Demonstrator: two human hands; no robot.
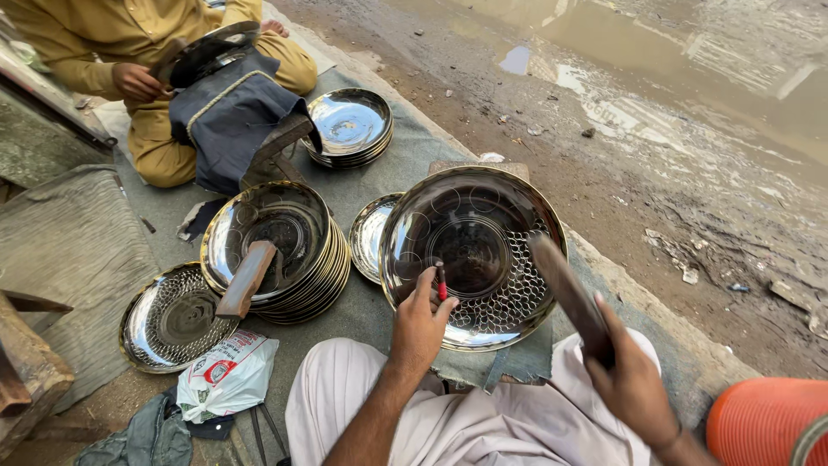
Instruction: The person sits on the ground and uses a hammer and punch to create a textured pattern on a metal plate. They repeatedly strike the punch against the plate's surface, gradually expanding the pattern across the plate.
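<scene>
Two hands worked over one shiny metal plate (473, 255), which stood tilted on a cloth-covered block between the person's knees, its rim partly stamped with a scale-like pattern of small rings. The left hand (420, 325) had its fingers pinched together around a thin punch with a red tip (442, 285), the point pressed to the plate's inner slope. The right hand (634, 386) was clamped on the handle of a dark, flat wooden mallet (569, 294), raised at a slant before the plate's right edge and hiding part of the pattern.

Just left of the plate, a smaller plate (368, 236) lay flat, half hidden behind it. Further left stood a tall stack of plates (285, 259), smooth and mirror-bright, with a second wooden mallet (247, 280) resting across the top. Beside that stack lay a finished patterned plate (169, 321), its rim dimpled all round, and near it a crumpled white plastic bag (228, 375). Another stack of plates (352, 127) sat further back on the grey mat (414, 147). A second person in mustard-yellow clothes (138, 52) sat there, holding a plate over a dark blue cloth (226, 112). To the right ran wet, muddy ground (690, 129), and an orange ribbed tub (763, 420) showed at the lower corner.
</scene>
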